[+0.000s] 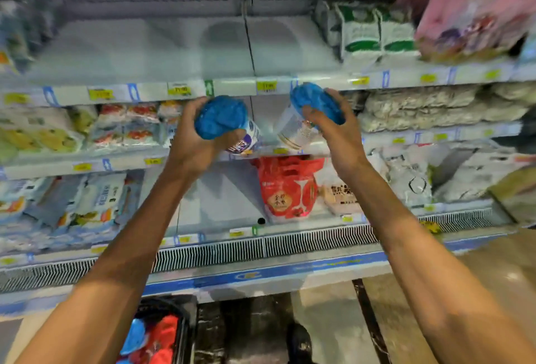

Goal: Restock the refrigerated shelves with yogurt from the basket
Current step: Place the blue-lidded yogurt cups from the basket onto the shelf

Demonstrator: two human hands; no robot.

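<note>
Head view: left grip [190,134] clasps the left yogurt cup [224,120], right grip [333,128] the right cup [295,128]; tilted lid-holds could slip.

Left yogurt [221,116], right yogurt [314,101]: blue-lidded, tilted.

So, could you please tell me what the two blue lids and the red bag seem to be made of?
The left lid and right lid: likely thin plastic or foil, crinkled, matte. Red bag: likely glossy plastic film, creased, with highlights.
</note>
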